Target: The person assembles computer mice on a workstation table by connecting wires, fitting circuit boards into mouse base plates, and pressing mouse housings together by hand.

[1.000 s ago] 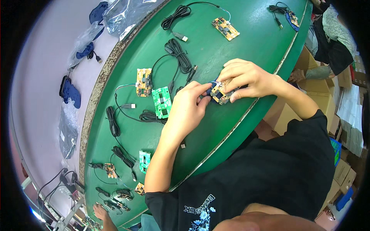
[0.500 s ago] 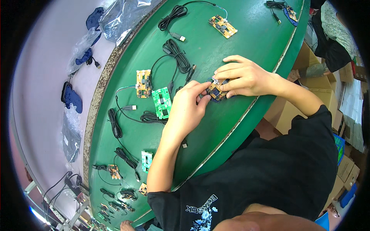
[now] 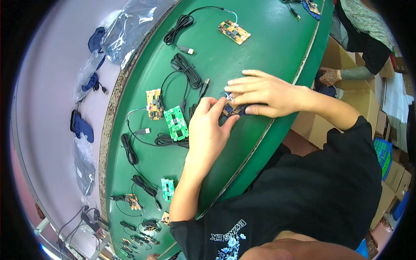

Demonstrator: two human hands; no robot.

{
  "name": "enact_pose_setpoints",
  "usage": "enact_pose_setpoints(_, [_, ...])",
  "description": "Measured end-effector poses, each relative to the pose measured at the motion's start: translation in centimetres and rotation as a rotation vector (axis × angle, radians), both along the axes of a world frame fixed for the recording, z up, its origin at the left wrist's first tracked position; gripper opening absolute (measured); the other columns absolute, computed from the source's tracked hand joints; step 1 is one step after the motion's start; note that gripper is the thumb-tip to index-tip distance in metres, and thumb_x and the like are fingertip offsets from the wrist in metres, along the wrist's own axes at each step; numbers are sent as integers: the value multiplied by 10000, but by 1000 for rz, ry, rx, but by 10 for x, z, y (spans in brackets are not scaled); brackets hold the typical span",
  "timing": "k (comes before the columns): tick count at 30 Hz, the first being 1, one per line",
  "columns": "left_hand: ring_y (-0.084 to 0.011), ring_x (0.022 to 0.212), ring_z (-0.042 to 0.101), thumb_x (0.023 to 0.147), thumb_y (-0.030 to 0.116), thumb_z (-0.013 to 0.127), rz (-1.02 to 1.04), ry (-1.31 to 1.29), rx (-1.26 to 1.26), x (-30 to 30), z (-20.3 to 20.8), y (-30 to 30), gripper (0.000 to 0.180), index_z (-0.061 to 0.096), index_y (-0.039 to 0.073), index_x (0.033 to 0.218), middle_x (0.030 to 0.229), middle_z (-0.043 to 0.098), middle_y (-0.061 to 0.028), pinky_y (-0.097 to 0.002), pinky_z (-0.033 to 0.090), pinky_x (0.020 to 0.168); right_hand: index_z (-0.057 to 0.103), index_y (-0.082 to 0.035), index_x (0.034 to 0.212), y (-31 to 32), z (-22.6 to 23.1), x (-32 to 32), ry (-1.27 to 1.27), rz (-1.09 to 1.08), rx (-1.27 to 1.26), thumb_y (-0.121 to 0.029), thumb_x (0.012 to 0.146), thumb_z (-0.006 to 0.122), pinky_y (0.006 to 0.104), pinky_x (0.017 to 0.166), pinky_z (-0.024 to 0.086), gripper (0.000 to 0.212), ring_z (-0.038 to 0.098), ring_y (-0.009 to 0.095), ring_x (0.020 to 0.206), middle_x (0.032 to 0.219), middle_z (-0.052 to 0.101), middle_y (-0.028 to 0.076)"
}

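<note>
Relative to the frame from one second ago, the right hand (image 3: 271, 95) has changed from curled fingers on the board edge to a flatter posture, with its fingers extended across the board. Camera view has also shifted slightly, so the table layout sits differently in the picture.

Location of the handled circuit board (image 3: 231, 110): on the green table (image 3: 264, 47), near its edge on the person's side, between the two hands. It is tan, with dark components, and is partly covered by the fingers. A dark blue shell (image 3: 241, 109) shows beside and beneath it.

Left hand (image 3: 207, 132): thumb and forefinger grasp the board from its left side. Right hand: unclenched, fingers straight, palm down; the thumb lies at the shell. Whether the right fingers press on the board cannot be determined.

Adjacent items: a green circuit board (image 3: 176, 123) lies left of the left hand, with a second tan board (image 3: 154, 105) just beside it. A coiled black cable (image 3: 186, 71) lies beyond the left hand. Farther out is another tan board (image 3: 234, 32) with a wire attached. To the right, a co-worker's hand (image 3: 330, 77) is at a cardboard box (image 3: 362, 110).
</note>
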State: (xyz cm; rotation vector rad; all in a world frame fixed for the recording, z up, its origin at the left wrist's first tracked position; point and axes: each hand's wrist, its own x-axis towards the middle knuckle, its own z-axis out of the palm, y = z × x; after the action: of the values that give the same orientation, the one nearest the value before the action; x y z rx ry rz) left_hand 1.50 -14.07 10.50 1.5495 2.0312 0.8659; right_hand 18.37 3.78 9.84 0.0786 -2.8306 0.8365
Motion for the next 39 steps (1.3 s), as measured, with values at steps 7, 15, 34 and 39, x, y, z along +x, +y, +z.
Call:
enact_pose_setpoints(7, [-315, 946, 647, 717, 161, 894, 32, 115, 52, 8, 3, 4, 497, 689, -39, 1123, 1053, 639, -145, -401, 532, 833, 669, -101, 1278, 4, -2, 12, -55, -80, 115, -252, 949, 669, 561, 1155, 333, 362, 503, 285, 1376, 1437, 586, 94])
enact_pose_setpoints(15, [-317, 962, 646, 738, 151, 878, -18, 9, 52, 5, 4, 8, 511, 671, -63, 1153, 1061, 632, -156, -377, 531, 855, 650, -107, 1296, 9, 4, 13, -69, -67, 133, -196, 935, 684, 539, 1150, 362, 374, 515, 247, 1366, 1406, 606, 85])
enact_pose_setpoints(34, [-308, 936, 597, 783, 161, 848, 21, 232, 62, 25, 10, 7, 466, 690, -45, 1170, 1047, 604, -133, -413, 480, 826, 666, -77, 1259, -6, 9, 19, -59, -235, 111, -90, 894, 655, 509, 1140, 380, 366, 541, 296, 1334, 1397, 602, 115])
enact_pose_setpoints(39, [-318, 977, 609, 769, 111, 848, 43, 120, 28, 25, 13, 7, 463, 683, -49, 1170, 1051, 605, -142, -424, 484, 872, 668, -82, 1256, -11, 16, 17, -102, -268, 118, -60, 854, 667, 509, 1129, 387, 403, 548, 285, 1330, 1390, 610, 103])
